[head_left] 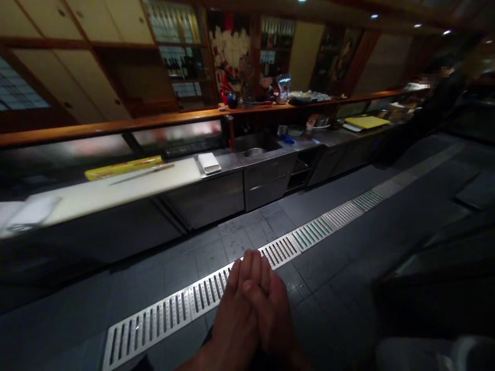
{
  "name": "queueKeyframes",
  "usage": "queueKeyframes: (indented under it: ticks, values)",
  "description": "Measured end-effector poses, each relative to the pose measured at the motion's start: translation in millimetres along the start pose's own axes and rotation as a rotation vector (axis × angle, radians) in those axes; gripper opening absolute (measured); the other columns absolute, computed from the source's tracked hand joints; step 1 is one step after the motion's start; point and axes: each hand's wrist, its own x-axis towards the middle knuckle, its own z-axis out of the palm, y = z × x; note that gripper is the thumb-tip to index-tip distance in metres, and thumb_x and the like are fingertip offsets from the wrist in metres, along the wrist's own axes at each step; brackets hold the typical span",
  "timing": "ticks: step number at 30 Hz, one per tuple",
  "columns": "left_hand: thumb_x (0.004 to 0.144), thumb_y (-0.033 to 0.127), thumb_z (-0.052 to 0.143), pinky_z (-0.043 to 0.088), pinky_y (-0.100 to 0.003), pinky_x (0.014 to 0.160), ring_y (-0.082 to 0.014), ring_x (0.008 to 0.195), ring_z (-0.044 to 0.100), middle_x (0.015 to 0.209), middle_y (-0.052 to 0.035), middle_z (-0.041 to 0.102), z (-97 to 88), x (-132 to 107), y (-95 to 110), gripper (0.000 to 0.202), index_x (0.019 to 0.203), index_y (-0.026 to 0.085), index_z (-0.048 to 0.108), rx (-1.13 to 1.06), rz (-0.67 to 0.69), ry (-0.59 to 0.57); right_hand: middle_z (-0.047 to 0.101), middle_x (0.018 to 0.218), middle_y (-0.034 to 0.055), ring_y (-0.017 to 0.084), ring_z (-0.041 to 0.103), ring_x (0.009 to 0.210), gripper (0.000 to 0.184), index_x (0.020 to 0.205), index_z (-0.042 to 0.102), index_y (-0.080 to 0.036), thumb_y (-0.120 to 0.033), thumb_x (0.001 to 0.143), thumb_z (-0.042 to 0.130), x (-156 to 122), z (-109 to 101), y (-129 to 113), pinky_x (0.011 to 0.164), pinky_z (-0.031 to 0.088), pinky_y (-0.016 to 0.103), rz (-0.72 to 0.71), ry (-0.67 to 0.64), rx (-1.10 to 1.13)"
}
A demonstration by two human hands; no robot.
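Left hand (234, 319) and right hand (276, 322): wrists cut off by bottom edge. Tabletop (116, 193): left end blurred.

Dim. Dark tile floor (348, 247) w/ drain grate (174, 309) diag. thru centre; steel counter (266, 172) mid-frame, wooden ledge (116, 125) above; spotlights (374, 16) upper rt.

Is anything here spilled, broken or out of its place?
Nothing stands out. The left hand and right hand are pressed together, empty, above the floor grate. The knife lies flat on the white board beside the yellow box.
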Motion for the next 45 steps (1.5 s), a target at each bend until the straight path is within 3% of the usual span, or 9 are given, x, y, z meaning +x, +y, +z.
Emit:
queueKeyframes:
  ticks: [4,7,15,21,25,30,33,39,45]
  values:
    - [0.097,0.018,0.021,0.019,-0.041,0.110,-0.0287,0.129,0.035,0.131,-0.0125,0.048,-8.1,-3.7,-2.3,0.044,0.125,0.006,0.052,0.035,-0.060,-0.002,0.044,0.138,0.0115,0.020,0.045,0.128,0.061,0.123,0.040,-0.014,-0.044,0.076,0.067,-2.8,5.1,4.2,0.103,0.046,0.028,0.051,-0.135,0.152]
    - [0.097,0.017,0.020,0.020,-0.041,0.110,-0.0288,0.128,0.035,0.131,-0.0132,0.048,-9.8,-4.4,-1.8,0.043,0.124,0.005,0.051,0.031,-0.086,0.002,0.044,0.137,0.0101,0.018,0.046,0.127,0.060,0.120,0.041,-0.014,-0.044,0.076,0.068,-3.6,6.3,6.1,0.103,0.045,0.027,0.054,-0.145,0.167]
    - [0.098,0.017,0.020,0.024,-0.042,0.106,-0.0291,0.123,0.037,0.129,-0.0136,0.045,-12.3,-2.1,-1.3,0.038,0.125,0.004,0.044,0.000,-0.103,0.043,0.055,0.120,0.0101,0.018,0.056,0.111,0.034,0.105,0.048,-0.012,-0.031,0.081,0.062,-1.7,7.7,5.8,0.093,0.051,0.030,-0.026,-0.192,0.199]
    - [0.099,0.023,0.023,0.021,-0.041,0.111,-0.0277,0.130,0.032,0.135,-0.0131,0.043,-4.0,-7.3,-3.0,0.040,0.130,0.006,0.042,-0.077,-0.091,0.029,0.051,0.128,0.0103,0.019,0.051,0.120,0.054,0.114,0.041,-0.013,-0.038,0.076,0.069,-2.4,5.0,6.3,0.099,0.048,0.029,0.133,-0.092,0.263]
    - [0.099,0.026,0.028,0.013,-0.039,0.115,-0.0261,0.136,0.024,0.141,-0.0102,0.038,-2.8,-7.8,-2.4,0.039,0.131,0.012,0.045,-0.119,-0.023,-0.020,0.059,0.098,0.0044,0.018,0.060,0.096,0.038,0.096,0.045,-0.012,-0.034,0.075,0.069,-2.0,4.9,0.3,0.082,0.053,0.030,0.096,-0.035,0.280]
    - [0.097,0.026,0.036,0.013,-0.041,0.115,-0.0284,0.137,0.022,0.143,-0.0120,0.035,-6.9,-6.4,-4.6,0.038,0.131,0.011,0.045,-0.144,0.029,-0.016,0.051,0.076,0.0011,0.012,0.053,0.075,0.026,0.075,0.043,-0.012,-0.029,0.069,0.061,-0.5,5.7,-9.9,0.064,0.046,0.024,0.059,0.008,0.143]
    - [0.097,0.033,0.037,0.013,-0.042,0.115,-0.0291,0.138,0.021,0.145,-0.0120,0.033,-7.6,-8.4,-5.9,0.041,0.131,0.012,0.046,-0.139,0.038,-0.058,0.049,0.075,0.0012,0.011,0.048,0.073,0.024,0.074,0.044,-0.012,-0.030,0.066,0.058,-0.4,5.5,-10.4,0.064,0.044,0.025,0.049,0.046,0.053]
    - [0.097,0.031,0.037,0.014,-0.041,0.115,-0.0284,0.138,0.023,0.145,-0.0105,0.035,-9.9,-9.2,-6.7,0.041,0.133,0.013,0.046,-0.174,0.049,-0.050,0.045,0.075,0.0017,0.011,0.044,0.071,0.019,0.074,0.041,-0.012,-0.026,0.068,0.052,-0.5,3.9,-6.9,0.062,0.040,0.026,0.019,0.001,0.039]
    - [0.098,0.029,0.031,0.014,-0.040,0.115,-0.0264,0.136,0.027,0.140,-0.0108,0.041,-9.8,-9.7,-9.4,0.041,0.131,0.011,0.048,-0.192,0.048,-0.015,0.050,0.079,0.0039,0.013,0.048,0.073,0.024,0.076,0.043,-0.011,-0.027,0.061,0.054,-2.8,5.4,-12.4,0.064,0.041,0.027,0.063,0.012,0.041]
